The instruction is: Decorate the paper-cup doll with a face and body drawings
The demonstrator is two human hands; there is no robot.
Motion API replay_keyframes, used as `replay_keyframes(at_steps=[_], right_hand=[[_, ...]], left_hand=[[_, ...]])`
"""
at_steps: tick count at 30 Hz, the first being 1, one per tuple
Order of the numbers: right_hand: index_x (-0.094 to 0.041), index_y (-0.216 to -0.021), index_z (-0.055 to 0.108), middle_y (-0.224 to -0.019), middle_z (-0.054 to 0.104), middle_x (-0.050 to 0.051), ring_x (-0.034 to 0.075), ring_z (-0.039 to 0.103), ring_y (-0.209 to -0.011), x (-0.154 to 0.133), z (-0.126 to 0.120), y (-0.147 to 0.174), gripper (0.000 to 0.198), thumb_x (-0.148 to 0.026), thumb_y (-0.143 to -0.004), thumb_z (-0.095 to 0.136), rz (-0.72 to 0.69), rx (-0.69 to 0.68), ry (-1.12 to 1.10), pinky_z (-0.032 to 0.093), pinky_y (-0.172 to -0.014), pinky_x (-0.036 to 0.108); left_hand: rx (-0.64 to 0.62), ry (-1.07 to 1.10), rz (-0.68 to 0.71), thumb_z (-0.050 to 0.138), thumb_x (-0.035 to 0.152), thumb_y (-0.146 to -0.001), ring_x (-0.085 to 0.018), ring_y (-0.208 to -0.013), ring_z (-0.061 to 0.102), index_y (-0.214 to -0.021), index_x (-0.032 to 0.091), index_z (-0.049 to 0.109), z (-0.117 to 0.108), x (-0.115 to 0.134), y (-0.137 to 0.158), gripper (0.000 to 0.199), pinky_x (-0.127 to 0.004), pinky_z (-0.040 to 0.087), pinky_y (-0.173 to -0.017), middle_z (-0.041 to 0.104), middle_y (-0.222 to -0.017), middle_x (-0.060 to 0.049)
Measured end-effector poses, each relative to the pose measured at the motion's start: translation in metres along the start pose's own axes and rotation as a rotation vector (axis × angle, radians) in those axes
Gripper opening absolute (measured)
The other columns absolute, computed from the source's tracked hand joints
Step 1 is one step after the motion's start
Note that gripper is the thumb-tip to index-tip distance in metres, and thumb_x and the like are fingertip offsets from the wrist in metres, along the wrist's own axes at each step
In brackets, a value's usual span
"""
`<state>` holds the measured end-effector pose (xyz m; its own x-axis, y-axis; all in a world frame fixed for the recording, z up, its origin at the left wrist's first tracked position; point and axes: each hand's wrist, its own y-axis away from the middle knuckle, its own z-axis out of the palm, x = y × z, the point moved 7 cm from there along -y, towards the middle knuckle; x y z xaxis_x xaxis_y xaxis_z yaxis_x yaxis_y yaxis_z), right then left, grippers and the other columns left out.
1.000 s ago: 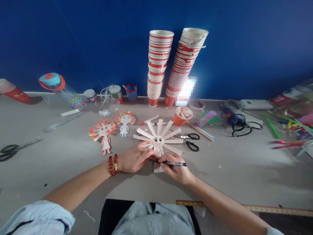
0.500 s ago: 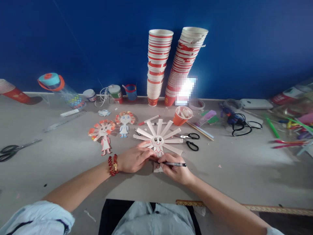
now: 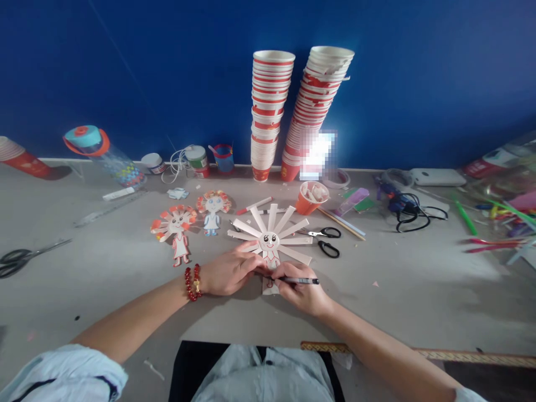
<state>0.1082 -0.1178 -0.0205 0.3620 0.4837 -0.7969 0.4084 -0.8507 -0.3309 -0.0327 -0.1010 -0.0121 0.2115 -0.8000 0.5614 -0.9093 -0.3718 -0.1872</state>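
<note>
A white paper doll lies in front of me, its cut paper-cup strips fanned out like hair around a drawn face. The body has red outlines, and its lower part is partly covered by my fingers. My left hand, wearing a red bead bracelet, is closed with its fingers together, pressing on the doll's left side and body. A black pen is pinched in my right hand, its tip at the doll's lower part close to my left fingertips. My right hand rests against the paper.
Two finished paper dolls lie to the left. Black-handled scissors and an orange cup of scraps are beyond the doll. Tall paper-cup stacks stand by the blue wall. More scissors lie far left.
The view has shifted very slightly. Both hands, the pen and the doll keep nearly the same place.
</note>
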Motion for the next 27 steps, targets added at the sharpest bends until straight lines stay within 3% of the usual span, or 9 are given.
replay_keyframes(at_steps=[27], right_hand=[[-0.021, -0.076, 0.059, -0.063, 0.061, 0.0, 0.014, 0.053, -0.055, -0.0023, -0.0025, 0.0001, 0.012, -0.013, -0.076, 0.05, 0.0, -0.005, 0.019, 0.041, -0.054, 0.023]], left_hand=[[-0.009, -0.021, 0.01, 0.037, 0.003, -0.09, -0.021, -0.104, 0.064, -0.123, 0.021, 0.041, -0.0017, 0.0019, -0.001, 0.038, -0.056, 0.02, -0.119, 0.067, -0.113, -0.007]])
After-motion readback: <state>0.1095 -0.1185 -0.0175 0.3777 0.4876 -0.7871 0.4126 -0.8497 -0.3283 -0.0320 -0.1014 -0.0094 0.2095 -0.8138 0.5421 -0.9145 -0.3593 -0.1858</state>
